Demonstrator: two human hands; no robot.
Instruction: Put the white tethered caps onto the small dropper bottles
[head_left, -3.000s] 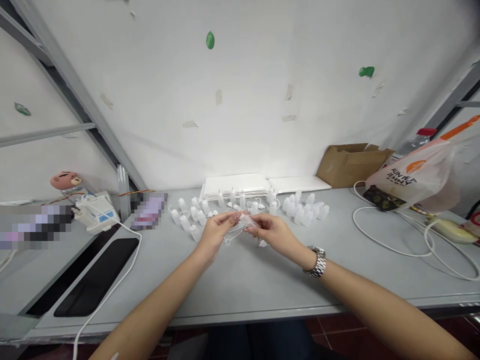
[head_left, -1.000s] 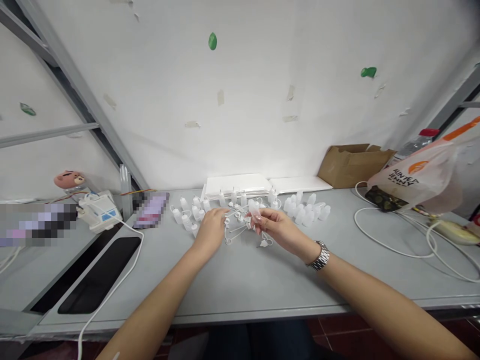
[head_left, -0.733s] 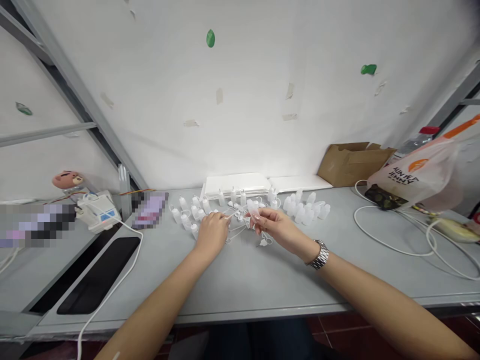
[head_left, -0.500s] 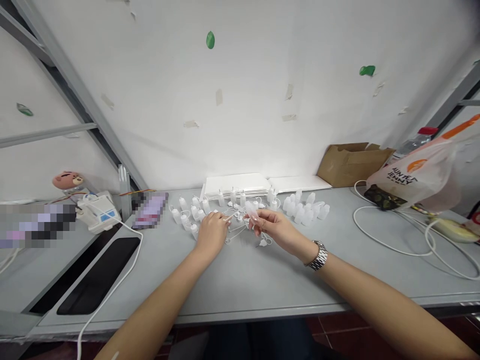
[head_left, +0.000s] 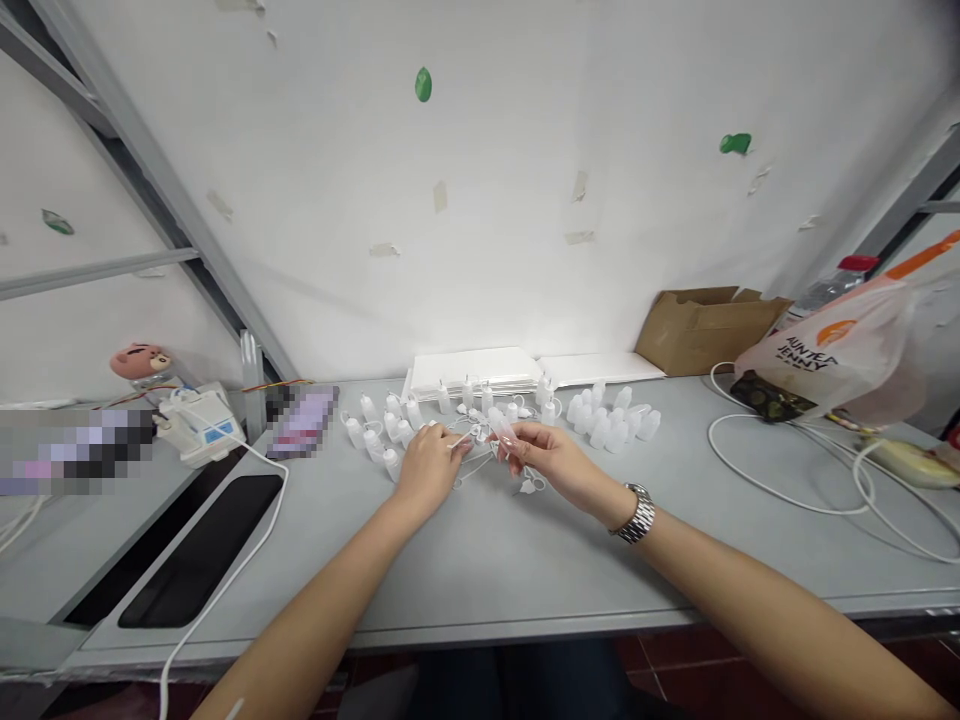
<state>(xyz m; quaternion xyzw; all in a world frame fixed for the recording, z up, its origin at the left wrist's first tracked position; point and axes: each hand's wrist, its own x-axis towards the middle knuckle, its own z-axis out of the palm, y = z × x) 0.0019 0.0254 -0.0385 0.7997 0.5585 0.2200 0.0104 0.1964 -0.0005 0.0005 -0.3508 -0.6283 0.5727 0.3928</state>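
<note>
My right hand (head_left: 538,447) has its fingers closed round a small translucent squeeze bottle (head_left: 502,426), held tilted over the middle of the desk. Just left of it, my left hand (head_left: 429,462) is closed, thumb and fingertips together at the white caps; what they pinch is too small to make out. White caps with looped straps (head_left: 529,484) lie under and between both hands. Beyond and left of the left hand stand several capped bottles (head_left: 373,443) with thin tips. A cluster of bottles without caps (head_left: 615,432) lies and stands right of the right hand.
A stack of white sheets (head_left: 476,365) lies against the wall. A cardboard box (head_left: 705,335), a plastic bag (head_left: 840,345) and a looped white cable (head_left: 780,505) are at the right. At the left are a blurred phone (head_left: 304,422), a white device (head_left: 199,425) and a dark slot (head_left: 202,550).
Both hands stay almost in place. The bottle in my right hand has shifted slightly, and the whole view has moved a little.
</note>
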